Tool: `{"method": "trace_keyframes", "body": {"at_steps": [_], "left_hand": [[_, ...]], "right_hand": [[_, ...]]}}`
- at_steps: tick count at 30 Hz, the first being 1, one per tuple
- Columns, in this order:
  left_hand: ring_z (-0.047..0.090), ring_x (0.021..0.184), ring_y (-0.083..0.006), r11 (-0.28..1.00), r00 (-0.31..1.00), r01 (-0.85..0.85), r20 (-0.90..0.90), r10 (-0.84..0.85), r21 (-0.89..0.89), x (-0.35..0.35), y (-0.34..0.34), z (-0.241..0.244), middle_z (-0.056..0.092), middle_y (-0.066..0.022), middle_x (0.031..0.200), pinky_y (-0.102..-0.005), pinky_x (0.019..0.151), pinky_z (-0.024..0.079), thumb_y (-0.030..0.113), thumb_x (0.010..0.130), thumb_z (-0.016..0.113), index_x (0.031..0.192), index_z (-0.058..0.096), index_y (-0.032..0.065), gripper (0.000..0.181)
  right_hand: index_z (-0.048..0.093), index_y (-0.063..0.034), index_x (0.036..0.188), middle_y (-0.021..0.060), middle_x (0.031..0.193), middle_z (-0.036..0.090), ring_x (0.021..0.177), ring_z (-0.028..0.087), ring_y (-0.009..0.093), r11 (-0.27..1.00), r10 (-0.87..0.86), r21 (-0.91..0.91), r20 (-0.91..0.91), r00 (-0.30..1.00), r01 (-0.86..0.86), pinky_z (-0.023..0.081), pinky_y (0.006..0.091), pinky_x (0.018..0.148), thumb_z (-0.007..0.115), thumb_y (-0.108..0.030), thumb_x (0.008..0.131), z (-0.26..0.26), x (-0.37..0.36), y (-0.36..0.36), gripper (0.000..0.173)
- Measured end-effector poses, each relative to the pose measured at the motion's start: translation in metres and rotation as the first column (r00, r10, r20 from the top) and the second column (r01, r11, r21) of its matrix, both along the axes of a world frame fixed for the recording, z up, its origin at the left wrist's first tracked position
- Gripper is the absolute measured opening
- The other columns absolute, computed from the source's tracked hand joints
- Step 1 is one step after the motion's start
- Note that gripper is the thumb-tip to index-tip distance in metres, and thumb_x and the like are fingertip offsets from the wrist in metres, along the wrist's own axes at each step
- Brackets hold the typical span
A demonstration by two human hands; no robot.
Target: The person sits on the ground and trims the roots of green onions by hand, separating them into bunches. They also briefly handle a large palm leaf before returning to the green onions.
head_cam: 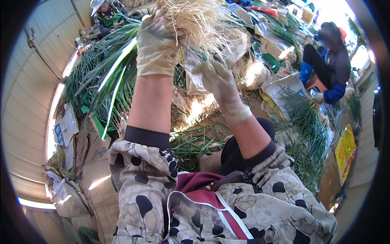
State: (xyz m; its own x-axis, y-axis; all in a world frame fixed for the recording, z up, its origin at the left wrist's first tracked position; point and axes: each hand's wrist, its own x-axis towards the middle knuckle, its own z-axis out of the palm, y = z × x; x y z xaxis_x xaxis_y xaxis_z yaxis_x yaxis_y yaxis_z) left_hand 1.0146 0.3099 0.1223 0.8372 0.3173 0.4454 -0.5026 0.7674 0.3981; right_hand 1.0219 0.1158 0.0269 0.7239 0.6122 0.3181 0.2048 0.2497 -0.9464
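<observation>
My left hand (158, 45), in a pale rubber glove, is raised at the top centre and grips a bunch of green onions (122, 55). Its pale, stringy roots (198, 24) point right, and its long green leaves hang down to the left. My right hand (218, 82), gloved alike and slightly blurred, is below the roots with its fingers pointing up. A thin green piece shows near those fingertips; whether they hold it I cannot tell. Loose green leaves (195, 140) lie on the ground beneath my hands.
Heaped green onions (88, 70) lie to the left by a panelled wall (27, 100). A co-worker (332, 61) sits at the right by another onion pile (304, 122); another person (109, 18) is at the top left. Sacks (283, 91) and a yellow bag (345, 154) lie about.
</observation>
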Motion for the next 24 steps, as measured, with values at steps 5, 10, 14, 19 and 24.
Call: {"method": "trace_keyframes", "body": {"at_steps": [5,10,14,19,24], "left_hand": [[0.026,0.039,-0.0078,0.993,0.994,-0.061,-0.092,0.051,-0.102,-0.05,0.007,0.04,0.027,0.01,0.043,-0.0373,0.068,0.033,0.024,0.074,0.049,0.056,0.039,0.0189,0.021],[0.032,0.045,-0.0101,0.994,0.988,0.111,0.109,-0.112,0.008,-0.053,0.038,0.024,0.034,0.0063,0.048,-0.0292,0.056,0.033,0.023,0.078,0.053,0.062,0.043,0.0154,0.02],[0.032,0.045,-0.009,1.0,0.999,-0.029,0.034,0.029,-0.001,-0.069,0.035,0.027,0.035,0.0065,0.049,-0.0289,0.055,0.032,0.023,0.078,0.053,0.062,0.044,0.0152,0.02],[0.032,0.044,-0.0075,0.994,0.994,-0.106,0.001,0.106,-0.014,-0.092,0.035,0.036,0.036,0.0068,0.05,-0.0287,0.053,0.032,0.022,0.079,0.053,0.063,0.046,0.015,0.019],[0.032,0.044,-0.0061,0.98,0.98,-0.189,-0.075,0.184,-0.062,-0.107,0.026,0.031,0.037,0.007,0.051,-0.0284,0.052,0.032,0.022,0.08,0.052,0.064,0.048,0.0148,0.019]], "right_hand": [[0.053,-0.0044,0.104,0.0057,0.091,0.054,0.086,0.05,0.013,0.892,0.314,-0.385,0.153,0.937,-0.236,0.041,0.0252,0.075,0.064,-0.036,0.079,-0.036,-0.033,-0.008,0.041],[0.049,0.0,0.11,0.0094,0.097,0.056,0.089,0.051,0.016,0.987,0.117,0.122,-0.072,0.99,-0.108,0.04,0.0298,0.079,0.069,-0.037,0.075,0.017,-0.036,0.058,0.054],[0.062,-0.0054,0.081,-0.001,0.067,0.054,0.062,0.047,0.009,0.928,0.305,0.236,-0.043,0.951,-0.287,0.037,0.0186,0.062,0.059,-0.031,0.085,0.046,-0.025,0.089,0.026],[0.051,-0.0056,0.105,0.0008,0.079,0.053,0.059,0.048,0.01,0.99,0.125,-0.108,0.355,0.926,-0.092,0.043,0.0208,0.059,0.056,-0.024,0.086,-0.033,0.009,0.052,0.027],[0.045,-0.009,0.12,0.014,0.096,0.057,0.083,0.055,0.026,0.326,0.615,-0.936,0.315,0.723,0.131,0.042,0.0357,0.078,0.059,-0.028,0.08,-0.144,0.014,0.012,0.047]]}}
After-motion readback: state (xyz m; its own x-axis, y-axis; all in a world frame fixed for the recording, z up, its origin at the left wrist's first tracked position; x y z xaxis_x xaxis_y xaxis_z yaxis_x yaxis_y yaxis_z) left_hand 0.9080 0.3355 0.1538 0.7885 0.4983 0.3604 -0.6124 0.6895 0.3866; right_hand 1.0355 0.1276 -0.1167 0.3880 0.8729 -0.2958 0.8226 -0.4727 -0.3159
